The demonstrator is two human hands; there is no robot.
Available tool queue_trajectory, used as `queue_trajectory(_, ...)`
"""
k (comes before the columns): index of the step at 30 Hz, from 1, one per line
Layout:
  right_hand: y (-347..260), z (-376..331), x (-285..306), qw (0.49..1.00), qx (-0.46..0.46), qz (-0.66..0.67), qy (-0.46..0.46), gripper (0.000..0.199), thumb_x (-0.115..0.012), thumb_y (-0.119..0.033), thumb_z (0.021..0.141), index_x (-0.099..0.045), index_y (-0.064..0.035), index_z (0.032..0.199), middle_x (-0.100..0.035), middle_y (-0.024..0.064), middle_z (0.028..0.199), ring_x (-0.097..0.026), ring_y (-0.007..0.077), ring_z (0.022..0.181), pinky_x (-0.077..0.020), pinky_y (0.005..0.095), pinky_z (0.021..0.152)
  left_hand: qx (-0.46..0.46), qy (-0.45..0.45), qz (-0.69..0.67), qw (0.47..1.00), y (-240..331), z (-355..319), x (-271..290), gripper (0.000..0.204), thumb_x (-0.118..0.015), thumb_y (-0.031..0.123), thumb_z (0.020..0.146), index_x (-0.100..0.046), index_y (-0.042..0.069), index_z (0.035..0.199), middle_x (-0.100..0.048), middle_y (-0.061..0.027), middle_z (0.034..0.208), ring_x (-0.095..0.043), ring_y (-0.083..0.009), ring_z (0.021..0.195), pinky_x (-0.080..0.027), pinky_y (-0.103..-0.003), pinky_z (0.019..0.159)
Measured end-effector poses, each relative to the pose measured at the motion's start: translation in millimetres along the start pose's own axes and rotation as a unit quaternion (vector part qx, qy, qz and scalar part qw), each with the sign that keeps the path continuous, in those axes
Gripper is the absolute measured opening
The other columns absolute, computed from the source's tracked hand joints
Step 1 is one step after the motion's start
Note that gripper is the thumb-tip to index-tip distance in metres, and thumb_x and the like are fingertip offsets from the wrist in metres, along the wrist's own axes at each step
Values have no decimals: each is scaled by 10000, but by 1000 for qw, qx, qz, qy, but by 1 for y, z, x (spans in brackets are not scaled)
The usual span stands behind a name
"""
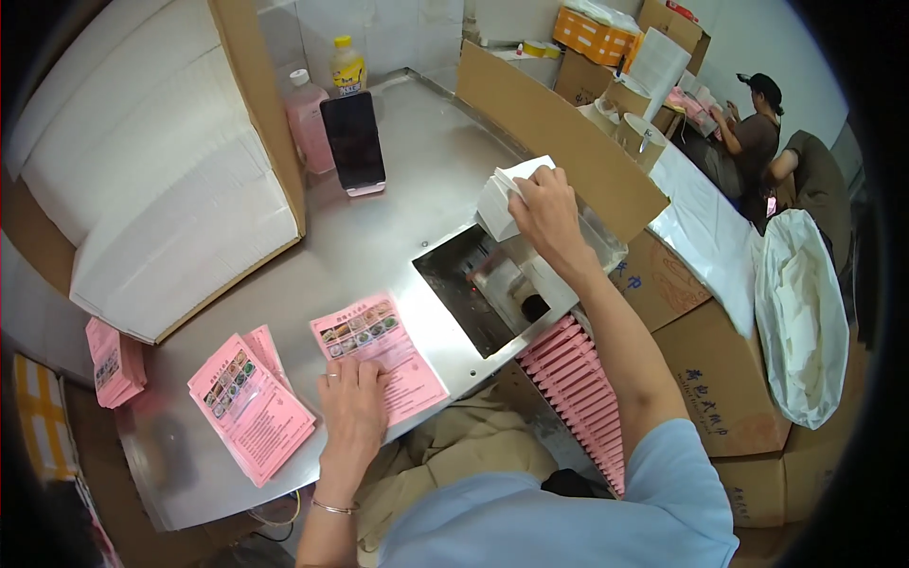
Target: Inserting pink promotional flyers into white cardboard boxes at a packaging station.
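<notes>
Steel counter (398, 227), shiny and scuffed, carries nearly everything here. The left hand (352, 409) lies flat, fingers spread, pressing on a pink leaflet (379, 355) near the front edge. Just beside it to the left sits a loose pile of pink leaflets (248, 405). The right hand (549, 216) reaches out over a square hole (483, 284) in the counter, its grip pinching a stack of white packets (502, 194) above the opening. A row of pink packets (582, 388) stands packed below the counter's right edge. Behind, a black phone (353, 142) leans upright against a pink bottle (308, 118), with a yellow bottle (347, 68) next to it. A big carton of white packets (161, 170) crowds the left side, and a cardboard wall (559, 137) fences off the right. Beyond it, another person (753, 133) sits working.
</notes>
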State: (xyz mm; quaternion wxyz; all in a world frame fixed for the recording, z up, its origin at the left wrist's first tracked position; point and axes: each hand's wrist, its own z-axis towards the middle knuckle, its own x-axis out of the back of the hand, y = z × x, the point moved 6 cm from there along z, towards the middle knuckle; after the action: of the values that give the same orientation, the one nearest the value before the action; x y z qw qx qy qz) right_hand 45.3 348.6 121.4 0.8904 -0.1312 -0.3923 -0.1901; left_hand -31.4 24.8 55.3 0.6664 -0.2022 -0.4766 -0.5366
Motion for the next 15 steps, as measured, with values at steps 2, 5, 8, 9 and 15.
queue_trajectory(2, -1, -6, 6, 999, -5, 7, 46, 230, -636, -81, 790, -701, -8, 998, -615, 158, 976, -578, 345, 960, -469, 477, 798, 26, -10, -69, 997, 2, 1, -14, 136, -679, 116, 850, -574, 69, 922, -540, -132, 910, -518, -317, 894, -388, -438, 744)
queue_trajectory(5, -36, -18, 25, 994, 53, 32, 95, 325, -616, -12, 762, -653, 21, 1084, -625, 172, 1053, -589, 373, 1003, -464, 490, 869, -26, -67, -105, 992, 34, 7, -23, 238, -693, 132, 822, -597, 32, 1015, -537, -186, 1066, -527, -354, 1017, -424, -451, 817)
queue_trajectory(8, -131, -95, 40, 950, 253, 182, -6, 420, -581, 7, 822, -570, 82, 1236, -599, 253, 1234, -588, 412, 1173, -427, 541, 1058, -48, -32, -137, 989, 29, 7, -5, 541, -747, 221, 747, -575, -12, 1204, -509, -241, 1270, -476, -408, 1237, -407, -495, 990)
queue_trajectory(9, -174, -125, 25, 906, 303, 153, -254, 413, -594, -68, 844, -597, 13, 1249, -596, 237, 1215, -568, 393, 1219, -433, 604, 1031, 29, -85, -193, 977, 16, 2, -8, 810, -793, 308, 663, -505, -11, 1350, -432, -263, 1442, -352, -441, 1398, -304, -593, 1103)
queue_trajectory(15, -186, -99, -9, 950, 258, 121, -124, 303, -634, -184, 749, -652, -18, 1002, -649, 160, 1016, -631, 308, 999, -345, 634, 1076, 68, -50, -42, 996, 27, 9, -14, 1013, -821, 458, 621, -412, 23, 1438, -324, -254, 1554, -266, -454, 1451, -231, -672, 1088)
